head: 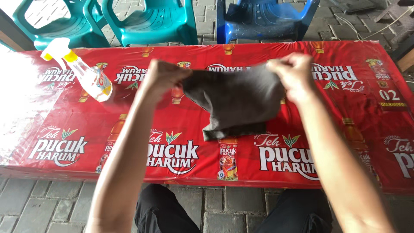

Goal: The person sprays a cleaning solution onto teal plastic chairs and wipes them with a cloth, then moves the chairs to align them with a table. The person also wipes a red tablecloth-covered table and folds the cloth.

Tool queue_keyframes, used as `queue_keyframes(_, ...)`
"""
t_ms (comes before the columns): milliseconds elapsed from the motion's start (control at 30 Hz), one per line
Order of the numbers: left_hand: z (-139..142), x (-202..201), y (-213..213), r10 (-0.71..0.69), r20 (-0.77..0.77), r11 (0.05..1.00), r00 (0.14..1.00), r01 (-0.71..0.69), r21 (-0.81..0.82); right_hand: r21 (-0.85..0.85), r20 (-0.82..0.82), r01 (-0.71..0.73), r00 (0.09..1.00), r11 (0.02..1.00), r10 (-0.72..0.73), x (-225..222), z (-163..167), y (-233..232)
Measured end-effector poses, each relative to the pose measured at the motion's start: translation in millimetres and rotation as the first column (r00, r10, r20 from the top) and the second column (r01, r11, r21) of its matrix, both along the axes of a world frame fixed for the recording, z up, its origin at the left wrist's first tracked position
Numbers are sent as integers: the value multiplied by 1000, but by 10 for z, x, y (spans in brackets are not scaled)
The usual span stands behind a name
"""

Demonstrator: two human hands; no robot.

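Note:
A dark grey cloth [235, 101] hangs between my two hands above a red printed table [327, 129]. My left hand [161, 75] grips the cloth's upper left corner with closed fingers. My right hand [293, 73] pinches the upper right corner. The cloth's lower edge droops and touches the table near its middle. Motion blur softens the cloth's folds.
A clear spray bottle [86, 73] with a white and yellow head lies on the table at the left. Two teal plastic chairs [151, 21] and a blue chair [263, 19] stand behind the table. My dark-trousered knees [166, 211] sit below the table's front edge over grey paving.

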State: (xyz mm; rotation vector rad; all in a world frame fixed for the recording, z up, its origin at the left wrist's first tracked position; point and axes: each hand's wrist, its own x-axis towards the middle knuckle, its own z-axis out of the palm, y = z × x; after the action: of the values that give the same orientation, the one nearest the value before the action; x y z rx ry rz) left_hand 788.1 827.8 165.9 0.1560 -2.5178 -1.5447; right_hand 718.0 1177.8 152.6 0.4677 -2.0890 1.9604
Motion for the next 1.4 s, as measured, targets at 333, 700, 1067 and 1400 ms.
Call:
queue_keyframes(333,-546,-4,709,-343,-184,839,921,389,380,-201,338,-291,876,935,345,539,-241,-718)
queue_keyframes(700,-278,251,793,-422,-251,896,871,442,28,-366,356,-352,802,861,479,578,-224,-631)
queue_keyframes(1067,560,703,681,-545,-363,834,756,535,-137,459,-258,-417,783,785,566,580,225,-404)
queue_keyframes(1400,680,414,122,-361,-394,931,845,352,-97,205,-66,-418,896,885,439,360,555,-226)
